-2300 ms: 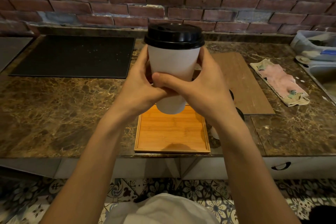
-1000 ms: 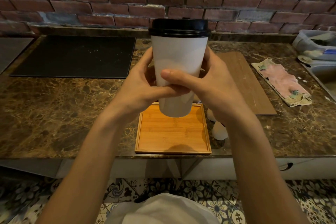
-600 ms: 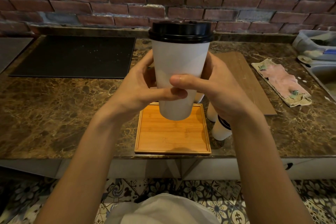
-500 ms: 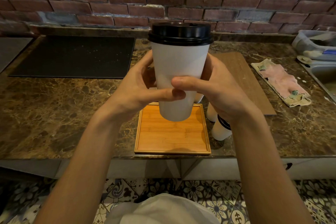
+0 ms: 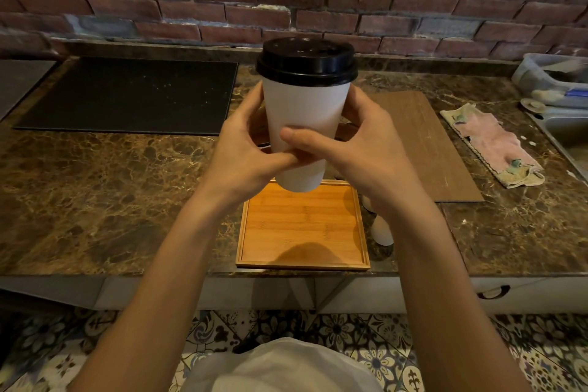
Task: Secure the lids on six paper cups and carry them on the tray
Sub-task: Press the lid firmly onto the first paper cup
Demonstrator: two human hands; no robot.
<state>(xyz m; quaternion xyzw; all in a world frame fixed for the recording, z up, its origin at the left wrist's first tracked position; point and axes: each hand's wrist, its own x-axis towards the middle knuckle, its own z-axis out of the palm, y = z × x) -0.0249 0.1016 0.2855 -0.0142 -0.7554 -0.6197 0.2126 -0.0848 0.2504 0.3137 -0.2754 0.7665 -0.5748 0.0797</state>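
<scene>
A white paper cup (image 5: 302, 111) with a black lid (image 5: 306, 61) is held upright in the air above the far edge of the bamboo tray (image 5: 302, 226). My left hand (image 5: 245, 153) grips its left side and my right hand (image 5: 362, 149) grips its right side, thumbs crossing in front. The tray lies bare at the counter's front edge. Another white cup (image 5: 381, 229) stands right of the tray, mostly hidden by my right forearm.
A black mat (image 5: 127, 95) lies at the back left of the marble counter (image 5: 95, 194). A wooden board (image 5: 426, 143) lies right of the cups, a pink cloth (image 5: 490, 143) further right, then a sink (image 5: 563, 127) and plastic tub (image 5: 553, 76). A brick wall stands behind.
The held cup has dropped slightly and its lid top now tilts toward me. Both hands keep the same grip.
</scene>
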